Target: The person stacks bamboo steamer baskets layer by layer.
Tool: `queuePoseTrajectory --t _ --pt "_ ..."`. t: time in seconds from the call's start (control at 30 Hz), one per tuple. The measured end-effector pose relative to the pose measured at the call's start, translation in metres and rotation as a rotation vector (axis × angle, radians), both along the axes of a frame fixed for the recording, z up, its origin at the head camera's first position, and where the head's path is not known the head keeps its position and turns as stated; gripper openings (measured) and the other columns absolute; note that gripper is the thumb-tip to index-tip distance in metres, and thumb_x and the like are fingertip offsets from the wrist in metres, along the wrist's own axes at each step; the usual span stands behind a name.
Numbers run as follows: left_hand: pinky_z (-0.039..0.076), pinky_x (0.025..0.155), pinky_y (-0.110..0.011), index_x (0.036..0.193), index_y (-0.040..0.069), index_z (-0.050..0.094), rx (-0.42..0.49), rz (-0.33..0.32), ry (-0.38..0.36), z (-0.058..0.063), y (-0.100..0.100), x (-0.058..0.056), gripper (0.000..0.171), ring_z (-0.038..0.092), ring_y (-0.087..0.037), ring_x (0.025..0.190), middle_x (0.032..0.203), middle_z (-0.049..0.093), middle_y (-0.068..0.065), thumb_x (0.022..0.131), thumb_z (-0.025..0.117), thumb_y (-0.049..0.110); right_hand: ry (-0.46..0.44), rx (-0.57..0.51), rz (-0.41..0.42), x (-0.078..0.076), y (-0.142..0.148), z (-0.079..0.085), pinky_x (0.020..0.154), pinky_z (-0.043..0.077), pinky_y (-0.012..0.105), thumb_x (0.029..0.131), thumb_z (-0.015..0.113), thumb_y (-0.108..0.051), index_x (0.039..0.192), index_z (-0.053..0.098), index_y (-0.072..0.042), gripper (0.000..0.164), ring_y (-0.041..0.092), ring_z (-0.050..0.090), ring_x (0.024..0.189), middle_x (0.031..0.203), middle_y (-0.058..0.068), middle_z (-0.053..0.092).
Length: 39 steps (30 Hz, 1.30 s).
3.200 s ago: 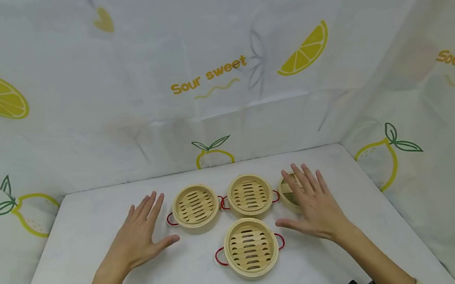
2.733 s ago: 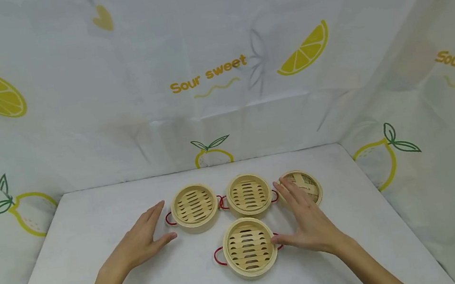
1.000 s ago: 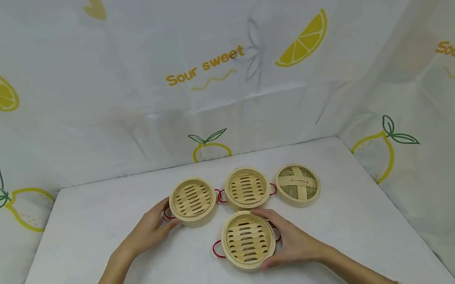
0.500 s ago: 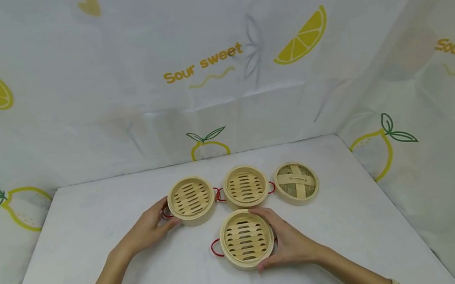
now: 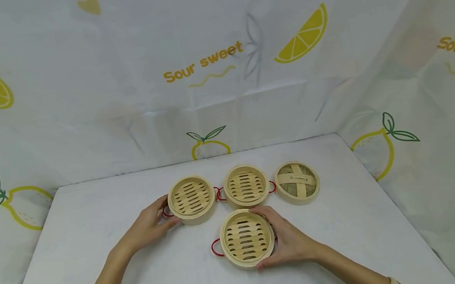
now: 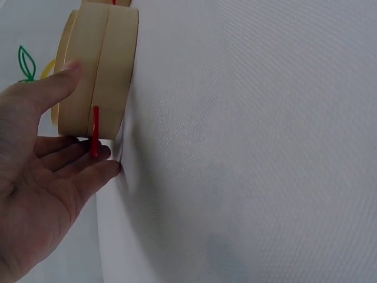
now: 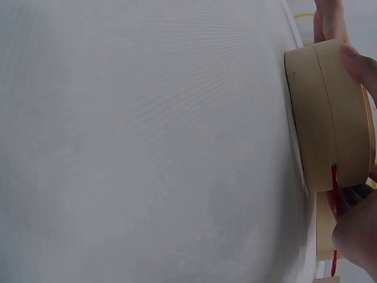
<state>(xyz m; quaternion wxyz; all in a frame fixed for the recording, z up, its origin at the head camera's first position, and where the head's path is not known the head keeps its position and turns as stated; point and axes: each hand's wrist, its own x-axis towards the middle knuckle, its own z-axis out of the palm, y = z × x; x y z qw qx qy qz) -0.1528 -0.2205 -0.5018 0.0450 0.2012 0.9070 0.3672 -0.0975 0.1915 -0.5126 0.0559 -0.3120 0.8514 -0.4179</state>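
Two hands hold small round bamboo steamer baskets with slatted bottoms and red loop handles. On the left, my left hand (image 5: pixel 148 227) grips the side of the left steamer basket (image 5: pixel 194 219), its thumb (image 6: pixel 68 76) against the wall and its fingers around the red handle (image 6: pixel 95 130). Nearer the front, my right hand (image 5: pixel 290 241) spans the right side of the front steamer basket (image 5: pixel 243 263), thumb at the near side and fingers at the far side. That basket's right handle is mostly hidden by the hand. Both baskets sit level on the white tabletop.
Behind the front basket stands another steamer basket (image 5: pixel 247 202), its left handle meeting the left basket's. A woven bamboo lid (image 5: pixel 297 178) lies to its right. White lemon-print curtains (image 5: pixel 222 104) border the table (image 5: pixel 345 251) at the back and sides.
Both hands came in from spread, raised positions: the left to the left basket, the right down from near the lid to the front basket. Over the last second both stay in place.
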Motion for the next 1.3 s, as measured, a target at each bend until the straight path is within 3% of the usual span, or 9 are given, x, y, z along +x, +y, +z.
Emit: queuePoseTrajectory --t 0.53,0.73,0.97,1.3 --pt "0.050 0.117 -0.066 0.158 -0.012 0.042 -0.002 0.009 -0.023 -0.004 -0.001 -0.001 0.081 0.054 -0.049 0.148 0.158 0.055 -0.031 0.100 0.081 0.030 -0.002 -0.020 -0.021 0.004 0.001 0.005 0.130 0.040 0.034 0.065 0.103 -0.057 0.163 0.038 -0.023 0.123 0.017 0.049 0.150 0.160 -0.003 0.049" --pt "0.051 0.117 -0.066 0.158 -0.011 0.042 0.007 0.005 -0.025 -0.004 0.000 0.000 0.080 0.054 -0.049 0.148 0.158 0.056 -0.031 0.101 0.080 0.029 -0.016 -0.012 -0.018 0.006 -0.001 0.013 0.129 0.042 0.037 0.065 0.103 -0.058 0.164 0.036 -0.025 0.124 0.017 0.048 0.151 0.161 -0.005 0.048" --pt "0.050 0.118 -0.067 0.158 -0.011 0.042 0.020 -0.002 -0.023 -0.003 0.000 0.001 0.079 0.053 -0.049 0.148 0.158 0.056 -0.030 0.101 0.079 0.029 0.030 -0.028 0.005 0.005 -0.006 0.025 0.124 0.051 0.043 0.065 0.103 -0.058 0.164 0.037 -0.022 0.124 0.018 0.050 0.150 0.160 -0.002 0.048" --pt "0.050 0.118 -0.066 0.159 -0.011 0.042 0.007 0.008 -0.021 -0.004 0.000 0.001 0.080 0.054 -0.049 0.148 0.158 0.055 -0.030 0.101 0.080 0.030 0.063 -0.051 0.035 -0.002 -0.016 0.039 0.122 0.051 0.036 0.066 0.104 -0.053 0.164 0.037 -0.018 0.123 0.018 0.053 0.145 0.159 0.000 0.050"
